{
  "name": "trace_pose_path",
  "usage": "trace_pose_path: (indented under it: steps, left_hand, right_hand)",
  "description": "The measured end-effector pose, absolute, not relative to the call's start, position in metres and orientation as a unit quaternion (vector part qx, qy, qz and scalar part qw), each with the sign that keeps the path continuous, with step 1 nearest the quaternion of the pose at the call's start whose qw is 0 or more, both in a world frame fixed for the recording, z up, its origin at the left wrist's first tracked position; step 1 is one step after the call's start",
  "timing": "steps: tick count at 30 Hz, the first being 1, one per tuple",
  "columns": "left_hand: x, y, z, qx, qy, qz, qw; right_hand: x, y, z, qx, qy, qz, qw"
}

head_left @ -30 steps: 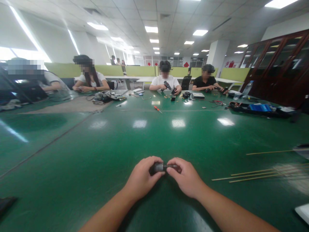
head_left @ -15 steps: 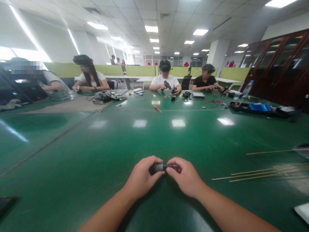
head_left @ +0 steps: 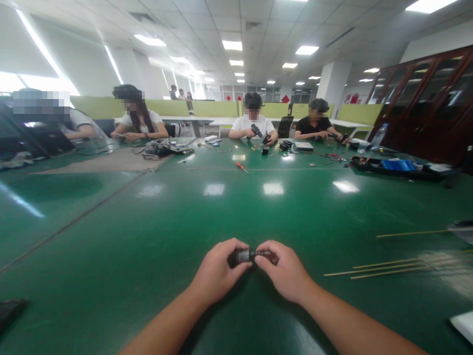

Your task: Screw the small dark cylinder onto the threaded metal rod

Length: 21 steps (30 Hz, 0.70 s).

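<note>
Low over the green table, my left hand is closed around a dark cylindrical part with a grey metal band. My right hand pinches the thin dark shaft that sticks out of the cylinder's right end. Both hands face each other, and the part lies level between them. My fingers and palms cover its two ends, so its exact kind does not show.
Several thin wooden sticks lie at the right. A red screwdriver rests farther back. A black tray with a blue item stands at the back right. Co-workers sit across the table; one holds a power drill.
My hands and the cylindrical part stay in nearly the same place. At the back left, a co-worker's hands have shifted slightly.
</note>
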<state>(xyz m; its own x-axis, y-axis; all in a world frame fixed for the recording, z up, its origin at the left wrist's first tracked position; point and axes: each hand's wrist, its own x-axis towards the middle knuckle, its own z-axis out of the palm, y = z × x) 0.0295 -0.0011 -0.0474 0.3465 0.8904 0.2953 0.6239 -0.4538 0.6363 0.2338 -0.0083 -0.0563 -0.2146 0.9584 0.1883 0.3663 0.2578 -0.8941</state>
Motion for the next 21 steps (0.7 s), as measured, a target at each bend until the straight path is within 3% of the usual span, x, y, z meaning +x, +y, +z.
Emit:
trace_pose_path:
  steps: [21]
  left_hand:
    - [0.0297,-0.0004,-0.0487,0.795,0.475,0.321,0.199]
  right_hand:
    - [0.2329,-0.0081,-0.0578,-0.493,-0.678,0.365,0.406]
